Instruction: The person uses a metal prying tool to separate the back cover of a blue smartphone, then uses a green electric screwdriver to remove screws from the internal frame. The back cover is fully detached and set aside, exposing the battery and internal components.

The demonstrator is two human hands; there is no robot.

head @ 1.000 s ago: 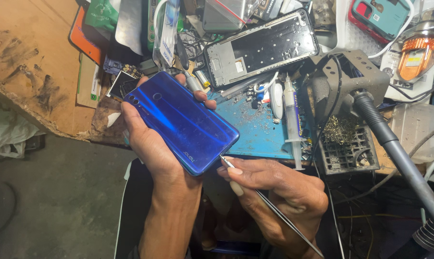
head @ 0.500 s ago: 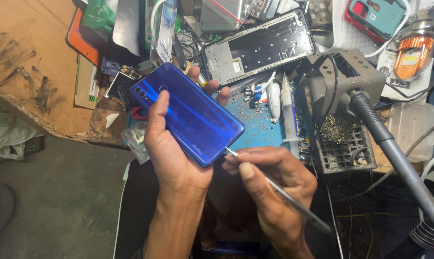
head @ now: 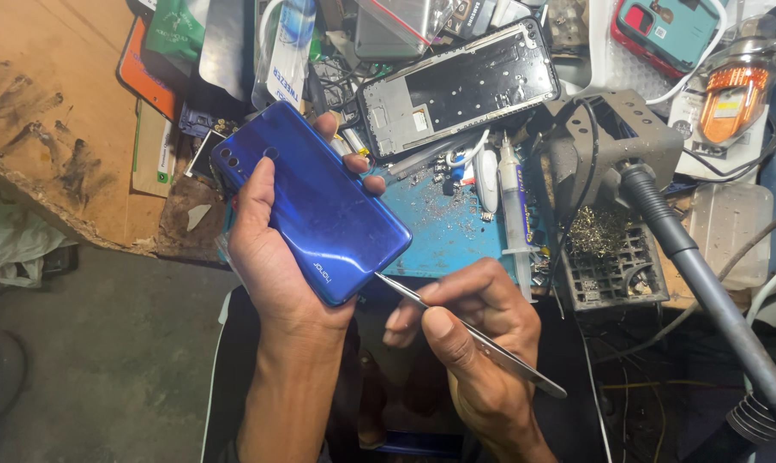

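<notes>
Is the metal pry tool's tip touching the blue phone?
Touching: the head view shows the metal pry tool, in the right hand, meeting the blue phone at its lower edge.

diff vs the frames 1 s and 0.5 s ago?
The left hand tilted the glossy blue phone more upright. The right hand brought the thin metal pry tool to the phone's lower corner, its tip now at the edge. Both grips held; the blue work mat and black phone frame stayed put.

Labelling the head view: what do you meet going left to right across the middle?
Wooden bench edge → left hand → blue phone → metal pry tool in the right hand → syringe → metal grid block → grey hose.
</notes>
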